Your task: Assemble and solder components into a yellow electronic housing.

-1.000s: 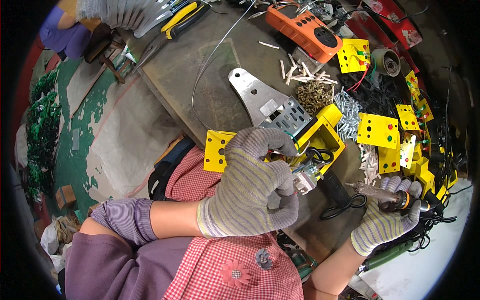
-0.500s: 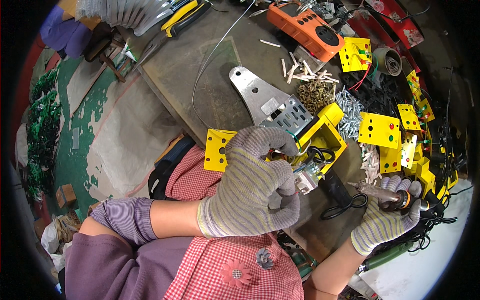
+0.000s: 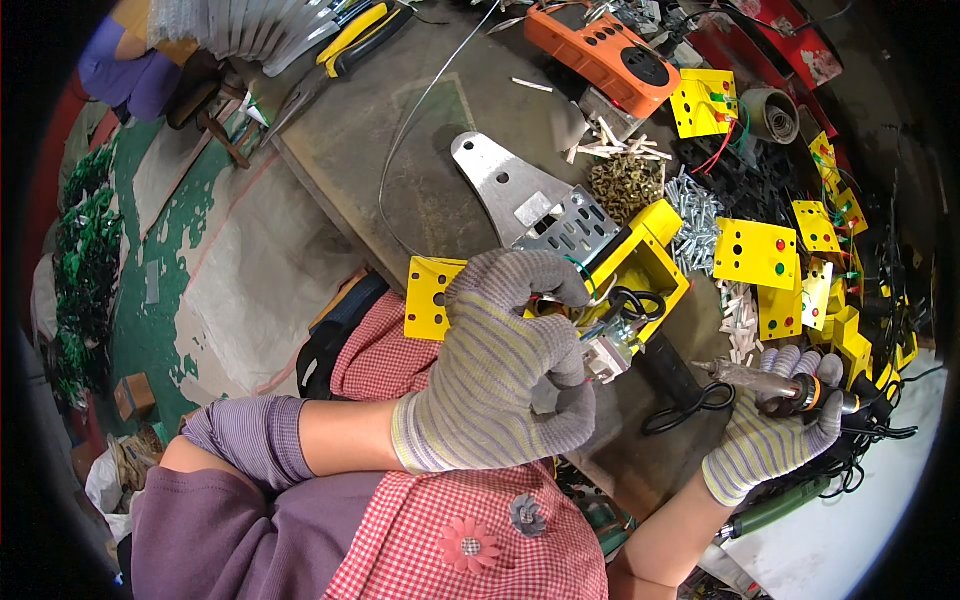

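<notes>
My gloved left hand (image 3: 500, 380) is closed, its fingers curled around a yellow perforated plate (image 3: 425, 312) that sticks out behind it. Thin wires show by the fingertips; exactly what they pinch is hidden. A thin grey wire (image 3: 384, 185) arcs down to the hand. Just beyond lies an open yellow housing (image 3: 672, 292) with black wires inside, attached to a silver metal bracket (image 3: 510, 190). A small whitish-metallic component (image 3: 605, 360) sits near the left fingers. At the right, my gloved right hand (image 3: 760, 445) is wrapped around a soldering iron (image 3: 750, 378), tip toward the housing.
Pliers (image 3: 350, 40) with yellow-black handles lie at the upper left. An orange device (image 3: 600, 60), brass pieces (image 3: 628, 185), screws (image 3: 693, 220) and white sticks (image 3: 740, 320) lie beyond the housing. Yellow plates with red and green lights (image 3: 757, 252) crowd the right.
The whole view has shifted very slightly. Both hands keep nearly the same pose, and the soldering iron stays in my right hand.
</notes>
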`<state>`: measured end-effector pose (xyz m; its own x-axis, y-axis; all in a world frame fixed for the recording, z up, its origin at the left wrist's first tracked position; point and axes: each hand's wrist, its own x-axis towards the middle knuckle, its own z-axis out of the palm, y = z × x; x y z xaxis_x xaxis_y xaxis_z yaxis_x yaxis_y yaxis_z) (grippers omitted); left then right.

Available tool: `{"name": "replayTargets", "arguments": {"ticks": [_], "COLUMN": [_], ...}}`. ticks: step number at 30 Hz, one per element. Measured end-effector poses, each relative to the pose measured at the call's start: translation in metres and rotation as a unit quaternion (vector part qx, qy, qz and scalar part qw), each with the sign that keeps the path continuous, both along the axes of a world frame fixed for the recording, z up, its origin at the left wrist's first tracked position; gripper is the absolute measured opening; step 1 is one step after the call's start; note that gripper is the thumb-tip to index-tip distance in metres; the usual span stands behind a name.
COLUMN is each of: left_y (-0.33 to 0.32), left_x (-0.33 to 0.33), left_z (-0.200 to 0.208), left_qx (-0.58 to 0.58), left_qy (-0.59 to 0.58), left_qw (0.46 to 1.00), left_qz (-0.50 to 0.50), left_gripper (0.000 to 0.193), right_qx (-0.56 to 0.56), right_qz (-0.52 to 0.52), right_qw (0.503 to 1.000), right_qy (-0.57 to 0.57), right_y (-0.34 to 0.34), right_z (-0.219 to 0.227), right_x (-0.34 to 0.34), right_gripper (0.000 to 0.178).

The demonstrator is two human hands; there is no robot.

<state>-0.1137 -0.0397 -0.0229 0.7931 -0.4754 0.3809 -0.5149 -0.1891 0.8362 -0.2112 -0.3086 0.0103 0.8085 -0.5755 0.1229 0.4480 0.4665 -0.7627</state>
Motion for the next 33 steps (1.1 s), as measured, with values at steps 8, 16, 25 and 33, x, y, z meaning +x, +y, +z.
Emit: {"name": "replayTargets", "arguments": {"ticks": [8, 16, 25, 33], "left_y": [-0.002, -0.001, 0.002, 0.001], "left_x": [0.002, 0.002, -0.001, 0.001], "left_z": [-0.002, 0.008, 0.002, 0.001], "left_qx": [-0.013, 0.026, -0.001, 0.010], "left_qy": [0.006, -0.019, 0.003, 0.008], "left_qw": [1.000, 0.999, 1.000, 1.000], "left_qz": [0.001, 0.003, 0.002, -0.001], "left_gripper": [0.024, 0.023, 0.022, 0.022], "right_qx": [-0.005, -0.030, -0.628, -0.726], "right_qz": [0.077, -0.134, -0.176, -0.213], "right_qw": [0.997, 0.989, 0.744, 0.647], "right_qy": [-0.006, 0.050, 0.142, 0.095], "right_y": [-0.005, 0.012, -0.039, -0.046], "right_z": [-0.002, 0.004, 0.038, 0.037], "right_x": [-0.001, 0.009, 0.080, 0.118], "right_gripper": [0.032, 0.028, 0.029, 0.023]}}
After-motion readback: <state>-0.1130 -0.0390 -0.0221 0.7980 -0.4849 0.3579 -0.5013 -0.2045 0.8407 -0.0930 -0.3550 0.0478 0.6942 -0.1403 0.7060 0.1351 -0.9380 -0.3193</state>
